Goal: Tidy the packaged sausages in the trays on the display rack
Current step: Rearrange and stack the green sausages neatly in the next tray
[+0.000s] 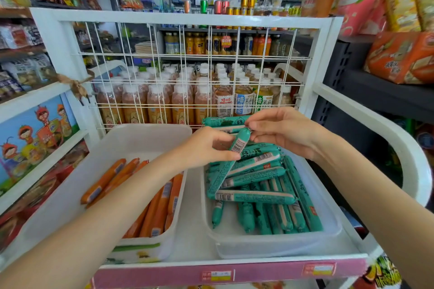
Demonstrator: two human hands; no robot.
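Two white trays stand side by side on the rack's top shelf. The left tray (131, 134) holds orange packaged sausages (159, 209), most lying lengthwise. The right tray (277, 244) holds several green packaged sausages (253, 197), some neatly lengthwise, others piled crosswise on top. My left hand (206, 148) pinches one green sausage (234, 152) that slants up out of the pile. My right hand (284, 131) holds a few green sausages (225, 122) at the tray's far end, its fingertips close to the tip of the slanted one.
A white wire grid (187, 73) backs the shelf, with bottled drinks behind it. The shelf's pink front edge (234, 274) carries price labels. White rack rails (375, 122) run at the right, and snack shelves flank both sides.
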